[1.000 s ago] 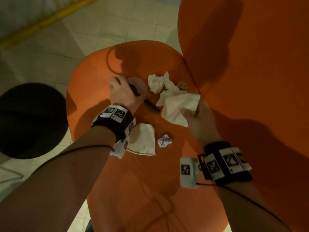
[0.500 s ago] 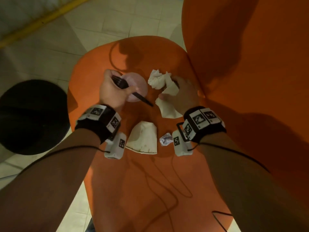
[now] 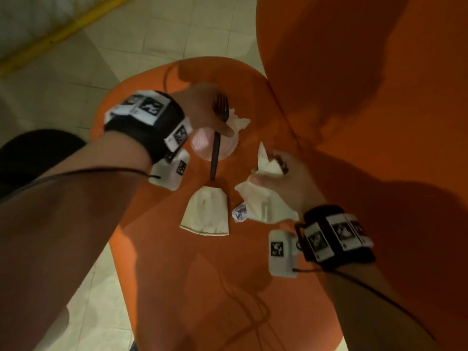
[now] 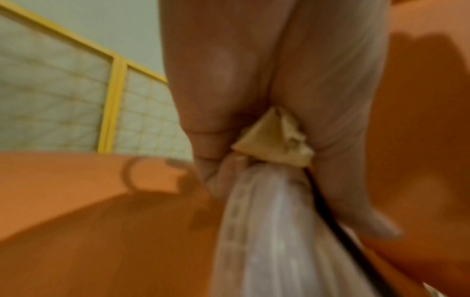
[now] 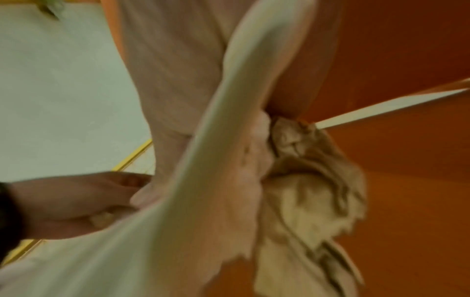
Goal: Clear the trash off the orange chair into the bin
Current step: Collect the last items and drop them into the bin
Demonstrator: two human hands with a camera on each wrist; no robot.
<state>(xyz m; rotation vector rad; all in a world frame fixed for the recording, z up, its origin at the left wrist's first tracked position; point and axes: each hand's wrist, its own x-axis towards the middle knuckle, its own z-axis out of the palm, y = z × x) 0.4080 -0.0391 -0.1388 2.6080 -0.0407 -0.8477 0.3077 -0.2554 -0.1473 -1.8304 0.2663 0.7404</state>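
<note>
Nearest on the orange chair (image 3: 177, 287) seat lies a flattened paper cup (image 3: 206, 214), its wide rim toward the person and its narrow end pointing away; a small crumpled wrapper (image 3: 239, 212) sits just beside it on the right. Just beyond, the right hand (image 3: 283, 181) has its fingers curled round a bunch of white napkins (image 3: 266, 203), one corner sticking up past the fingers (image 5: 257, 140) and the rest trailing under the palm toward the wrist. Farther on, the left hand (image 3: 202, 107) grips a clear plastic lid (image 3: 202, 145) with a crumpled tissue (image 3: 238, 121), its thumb pressing a black plastic fork (image 3: 216, 145) against them. The fork's long axis runs near to far, tines away, handle end pointing at the cup. A black bin (image 3: 30, 158) stands on the floor to the left.
</note>
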